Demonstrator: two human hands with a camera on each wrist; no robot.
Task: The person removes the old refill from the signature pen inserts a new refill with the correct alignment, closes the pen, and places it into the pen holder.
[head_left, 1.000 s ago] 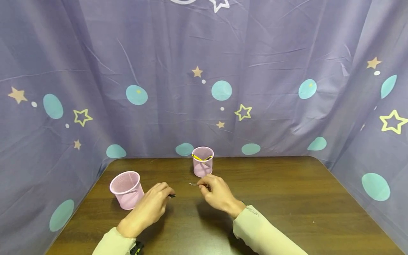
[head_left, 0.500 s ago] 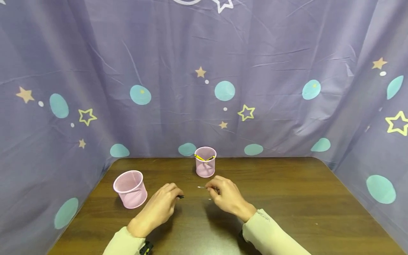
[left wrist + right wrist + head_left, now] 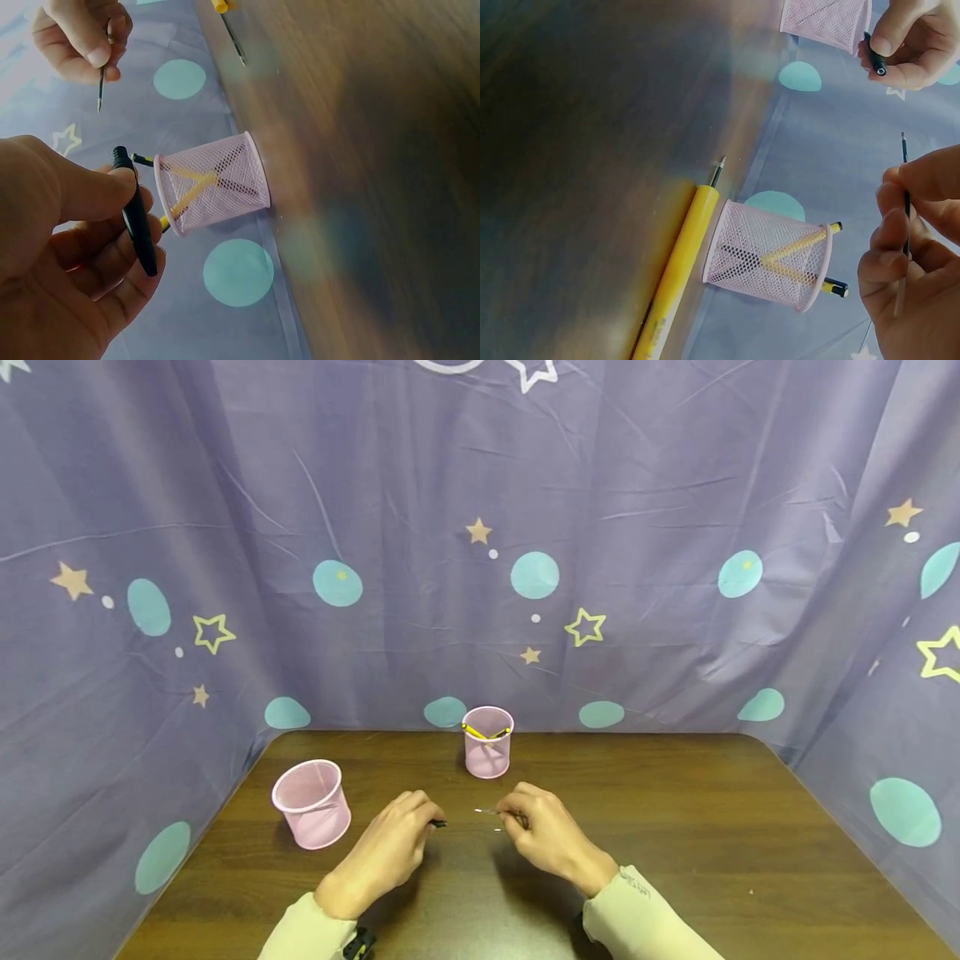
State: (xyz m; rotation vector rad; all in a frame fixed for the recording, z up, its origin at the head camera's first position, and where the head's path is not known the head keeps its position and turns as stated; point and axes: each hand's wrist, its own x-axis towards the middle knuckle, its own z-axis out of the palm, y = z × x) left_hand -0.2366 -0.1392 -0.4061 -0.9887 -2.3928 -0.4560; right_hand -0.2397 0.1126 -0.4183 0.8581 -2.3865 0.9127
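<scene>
My left hand (image 3: 390,843) pinches a black threaded pen tip section (image 3: 135,217) between thumb and fingers, above the table. To its right, my right hand (image 3: 551,835) pinches a thin pen refill (image 3: 904,150), its metal point facing the left hand. Refill and tip section are apart. A yellow pen barrel (image 3: 676,270) lies on the table, with a refill point sticking out of one end; in the head view the right hand hides most of it. Beyond the hands stands a pink mesh pen cup (image 3: 487,764) with yellow-and-black pens in it.
A second, larger-looking pink mesh cup (image 3: 318,818) stands at the left, beside the left hand. Wooden tabletop (image 3: 675,827) spreads to the right. A purple patterned curtain (image 3: 420,635) surrounds the table at the back and sides.
Both hands have shifted a little to the right and nearer, still holding the pen tip section and the refill. The refill point on the table has come into view. The head view has turned slightly left.
</scene>
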